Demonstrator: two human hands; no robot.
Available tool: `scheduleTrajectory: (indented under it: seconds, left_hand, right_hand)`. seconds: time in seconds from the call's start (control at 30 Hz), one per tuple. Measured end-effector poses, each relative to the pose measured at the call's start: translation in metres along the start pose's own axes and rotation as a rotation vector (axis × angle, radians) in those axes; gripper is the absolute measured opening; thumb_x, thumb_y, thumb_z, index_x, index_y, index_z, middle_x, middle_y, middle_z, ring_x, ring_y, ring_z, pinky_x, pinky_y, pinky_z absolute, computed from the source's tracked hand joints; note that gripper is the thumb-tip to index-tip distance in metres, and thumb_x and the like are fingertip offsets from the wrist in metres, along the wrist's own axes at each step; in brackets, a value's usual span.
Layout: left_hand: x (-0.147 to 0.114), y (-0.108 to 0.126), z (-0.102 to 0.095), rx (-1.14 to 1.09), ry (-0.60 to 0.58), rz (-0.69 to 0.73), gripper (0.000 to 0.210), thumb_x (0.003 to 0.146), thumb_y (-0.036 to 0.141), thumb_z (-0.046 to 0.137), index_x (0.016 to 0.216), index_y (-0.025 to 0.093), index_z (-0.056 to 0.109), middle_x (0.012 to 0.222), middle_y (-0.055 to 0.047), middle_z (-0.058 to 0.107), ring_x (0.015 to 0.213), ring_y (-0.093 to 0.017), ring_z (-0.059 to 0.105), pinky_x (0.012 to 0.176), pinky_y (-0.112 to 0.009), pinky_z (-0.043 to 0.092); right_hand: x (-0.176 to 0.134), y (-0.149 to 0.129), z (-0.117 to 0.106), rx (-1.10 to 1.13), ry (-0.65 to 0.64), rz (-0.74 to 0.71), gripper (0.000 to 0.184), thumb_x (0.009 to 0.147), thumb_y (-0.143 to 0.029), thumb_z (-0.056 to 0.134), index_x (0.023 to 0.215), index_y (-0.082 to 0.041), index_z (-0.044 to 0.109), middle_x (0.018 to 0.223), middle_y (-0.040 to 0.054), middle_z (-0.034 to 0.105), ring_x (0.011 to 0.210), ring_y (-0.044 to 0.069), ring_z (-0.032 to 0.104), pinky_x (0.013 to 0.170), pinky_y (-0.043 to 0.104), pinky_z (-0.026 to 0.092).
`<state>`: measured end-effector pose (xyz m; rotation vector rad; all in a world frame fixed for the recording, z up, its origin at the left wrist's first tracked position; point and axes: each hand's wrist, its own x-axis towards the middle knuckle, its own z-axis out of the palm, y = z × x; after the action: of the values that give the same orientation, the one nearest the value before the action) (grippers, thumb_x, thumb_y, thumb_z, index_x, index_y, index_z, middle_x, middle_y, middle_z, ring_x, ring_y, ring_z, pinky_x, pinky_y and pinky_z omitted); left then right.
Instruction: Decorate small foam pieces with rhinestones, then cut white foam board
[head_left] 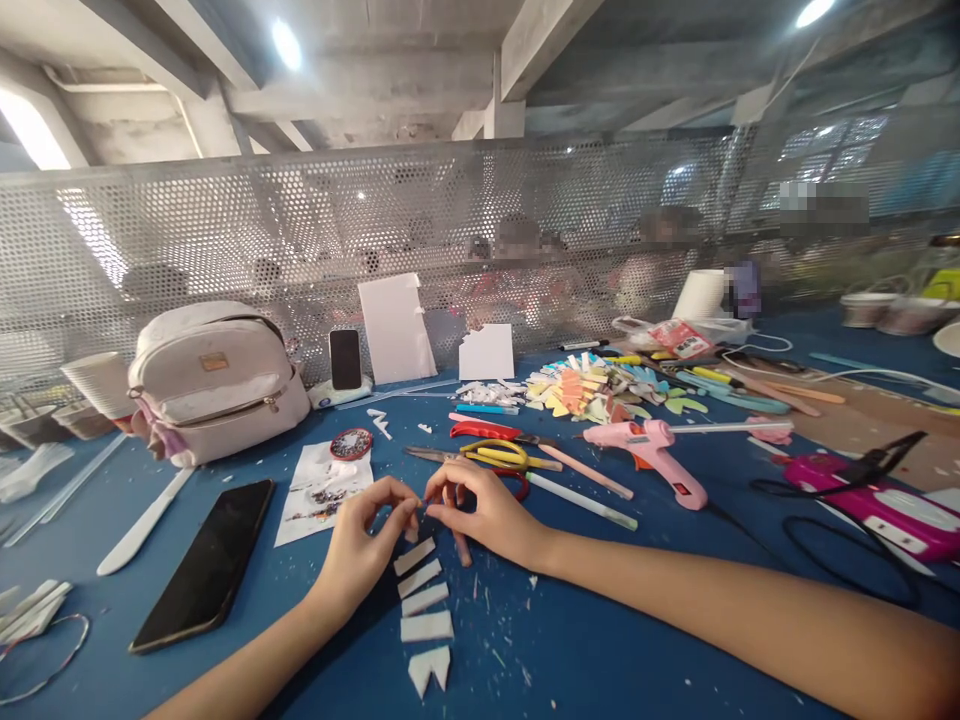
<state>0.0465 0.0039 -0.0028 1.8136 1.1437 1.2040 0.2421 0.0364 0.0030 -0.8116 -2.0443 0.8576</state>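
Observation:
My left hand [367, 535] and my right hand [484, 512] meet fingertip to fingertip just above the blue table, each closed in a pinch. Whatever lies between the fingers is too small to make out. Right below them several white cut strips [427, 627] lie in a column, with a notched white piece [430, 671] at the near end. A brownish stick [461, 549] shows under my right hand. Yellow-handled scissors [499, 454] lie just beyond the hands, and a printed picture sheet [319, 505] is at the left, bearing a small red-rimmed round object [351, 444].
A black phone [206, 565] and white plastic knife [142, 525] lie left, before a pale backpack [214, 385]. Right are a pink glue gun [652, 450], a magenta device [881, 505] with black cable, and a colourful scrap pile [574, 385]. A perforated metal screen [420, 220] stands behind.

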Motion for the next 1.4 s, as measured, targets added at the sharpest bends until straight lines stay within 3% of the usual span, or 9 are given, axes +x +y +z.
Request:
scheduleTrajectory:
  seconds: [0.8,1.4]
  left_hand:
    - [0.0013,-0.0030,-0.0005,-0.041,-0.005,-0.020,0.027,0.094,0.036,0.058,0.074,0.017,0.064,0.067,-0.002,0.064,0.065,-0.017,0.062,0.066,-0.027,0.048]
    - [0.0032,-0.0041,0.0006,-0.050,-0.027,-0.021,0.025,0.092,0.034,0.059,0.074,0.017,0.065,0.065,-0.002,0.066,0.064,-0.017,0.062,0.065,-0.026,0.046]
  right_hand:
    - [0.0018,-0.0007,-0.0005,0.035,0.007,0.008,0.009,0.091,-0.024,0.062,0.083,-0.020,0.064,0.079,0.0004,0.061,0.072,0.016,0.054,0.065,0.026,0.044]
    - [0.0013,0.0002,-0.0007,0.012,0.019,-0.002,0.007,0.091,-0.022,0.060,0.086,-0.020,0.064,0.084,0.0001,0.056,0.071,0.014,0.053,0.062,0.024,0.043]
